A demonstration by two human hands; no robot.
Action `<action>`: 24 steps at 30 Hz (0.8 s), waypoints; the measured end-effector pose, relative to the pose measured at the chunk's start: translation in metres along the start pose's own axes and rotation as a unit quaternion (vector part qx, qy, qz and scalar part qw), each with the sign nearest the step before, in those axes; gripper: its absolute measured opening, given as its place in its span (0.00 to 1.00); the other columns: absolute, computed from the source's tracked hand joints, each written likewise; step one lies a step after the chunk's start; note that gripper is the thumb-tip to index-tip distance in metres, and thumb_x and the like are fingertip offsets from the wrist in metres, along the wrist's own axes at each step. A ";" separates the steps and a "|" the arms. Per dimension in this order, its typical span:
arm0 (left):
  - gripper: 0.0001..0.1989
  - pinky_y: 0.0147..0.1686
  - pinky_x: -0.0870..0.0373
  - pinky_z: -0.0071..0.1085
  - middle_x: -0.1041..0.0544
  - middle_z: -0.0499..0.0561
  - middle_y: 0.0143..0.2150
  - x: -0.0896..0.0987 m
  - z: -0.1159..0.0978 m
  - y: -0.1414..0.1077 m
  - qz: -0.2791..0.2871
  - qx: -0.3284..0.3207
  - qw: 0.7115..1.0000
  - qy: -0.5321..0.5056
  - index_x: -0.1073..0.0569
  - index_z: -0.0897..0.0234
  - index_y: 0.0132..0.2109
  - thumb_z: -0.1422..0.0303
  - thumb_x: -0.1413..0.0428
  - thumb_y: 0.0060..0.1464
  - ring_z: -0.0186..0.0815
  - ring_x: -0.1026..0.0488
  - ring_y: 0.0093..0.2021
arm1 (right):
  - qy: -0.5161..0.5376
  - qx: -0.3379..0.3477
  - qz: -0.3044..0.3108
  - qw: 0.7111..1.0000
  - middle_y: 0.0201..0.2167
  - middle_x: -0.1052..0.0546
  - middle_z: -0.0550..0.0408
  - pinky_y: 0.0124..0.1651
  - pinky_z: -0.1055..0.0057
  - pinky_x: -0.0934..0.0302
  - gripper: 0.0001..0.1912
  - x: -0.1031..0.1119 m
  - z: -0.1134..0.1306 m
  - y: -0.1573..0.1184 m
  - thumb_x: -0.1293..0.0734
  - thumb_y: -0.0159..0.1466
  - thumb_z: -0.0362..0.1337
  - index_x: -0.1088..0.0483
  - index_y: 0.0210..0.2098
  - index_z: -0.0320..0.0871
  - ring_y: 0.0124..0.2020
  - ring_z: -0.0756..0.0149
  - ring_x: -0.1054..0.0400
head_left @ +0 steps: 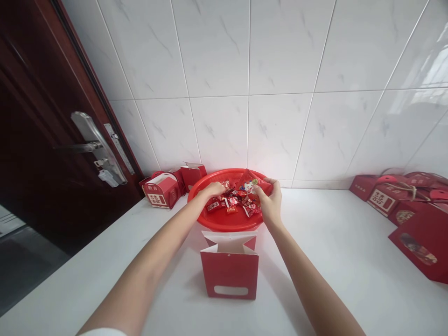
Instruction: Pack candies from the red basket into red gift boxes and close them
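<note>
A red plastic basket (227, 226) stands against the wall with several small wrapped candies (231, 202) in it. At the basket's right side my right hand (272, 201) is closed on a larger red candy packet (249, 182), thumb on its front. My left hand (214, 189) reaches over the left rim, its fingers curled down among the candies; what they pinch, if anything, is hidden. Directly in front of the basket a red paper gift box (229, 273) stands upright with its top open and a pale oval window low on its front.
Closed red gift boxes (163, 190) and an open-topped red box (193, 174) stand left of the basket. More red boxes (395, 196) are grouped on the right of the white table (315, 242). A tiled wall (280, 130) runs behind; a dark door (42, 93) is at left.
</note>
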State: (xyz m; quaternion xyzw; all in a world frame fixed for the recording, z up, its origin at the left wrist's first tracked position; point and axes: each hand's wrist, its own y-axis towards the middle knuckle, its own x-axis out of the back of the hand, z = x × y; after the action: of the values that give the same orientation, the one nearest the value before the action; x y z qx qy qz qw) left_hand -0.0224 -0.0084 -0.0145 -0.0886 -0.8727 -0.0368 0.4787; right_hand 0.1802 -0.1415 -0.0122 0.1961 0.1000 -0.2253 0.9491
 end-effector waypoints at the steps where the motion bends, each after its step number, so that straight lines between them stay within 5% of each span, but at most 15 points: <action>1: 0.16 0.49 0.23 0.44 0.25 0.56 0.56 0.001 -0.001 -0.001 0.014 0.014 1.000 0.015 0.27 0.64 0.57 0.61 0.42 0.66 0.44 0.24 0.51 | 0.001 0.001 -0.001 1.000 0.43 0.24 0.53 0.50 0.57 0.35 0.17 0.000 0.000 0.000 0.27 0.52 0.43 0.32 0.40 0.47 0.48 0.54 0.31; 7: 0.16 0.49 0.23 0.44 0.25 0.56 0.56 0.004 -0.008 -0.014 0.047 0.024 0.995 0.089 0.26 0.65 0.56 0.61 0.43 0.66 0.44 0.24 0.51 | 0.031 -0.006 -0.012 0.999 0.40 0.24 0.54 0.47 0.59 0.33 0.19 0.001 0.000 0.000 0.25 0.52 0.44 0.32 0.40 0.47 0.44 0.56 0.29; 14: 0.16 0.53 0.26 0.47 0.25 0.57 0.57 -0.003 -0.025 -0.023 0.055 -0.088 0.984 0.147 0.26 0.64 0.56 0.62 0.43 0.66 0.45 0.25 0.54 | 0.100 -0.013 -0.090 0.991 0.34 0.26 0.59 0.42 0.63 0.31 0.21 -0.001 -0.001 0.003 0.27 0.55 0.47 0.36 0.42 0.47 0.36 0.63 0.29; 20: 0.37 0.69 0.45 0.50 0.45 0.55 0.75 -0.021 -0.049 -0.031 0.085 -0.201 0.950 0.223 0.34 0.51 0.68 0.67 0.35 0.52 0.56 0.46 0.73 | 0.113 -0.017 -0.102 0.988 0.34 0.25 0.59 0.41 0.64 0.31 0.22 0.000 -0.003 0.005 0.26 0.54 0.47 0.35 0.42 0.46 0.35 0.63 0.28; 24: 0.36 0.68 0.43 0.51 0.36 0.54 0.72 -0.026 -0.054 -0.031 0.106 -0.200 0.934 0.276 0.32 0.50 0.66 0.70 0.34 0.51 0.55 0.40 0.70 | 0.103 -0.016 -0.091 0.990 0.33 0.25 0.59 0.40 0.64 0.31 0.22 0.001 -0.003 0.005 0.26 0.53 0.46 0.34 0.42 0.46 0.35 0.62 0.28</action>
State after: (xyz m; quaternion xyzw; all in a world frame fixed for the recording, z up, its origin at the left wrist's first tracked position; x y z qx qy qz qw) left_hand 0.0304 -0.0499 -0.0064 -0.2612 -0.6662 -0.1829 0.6741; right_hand 0.1827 -0.1364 -0.0139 0.1933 0.2180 -0.2877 0.9123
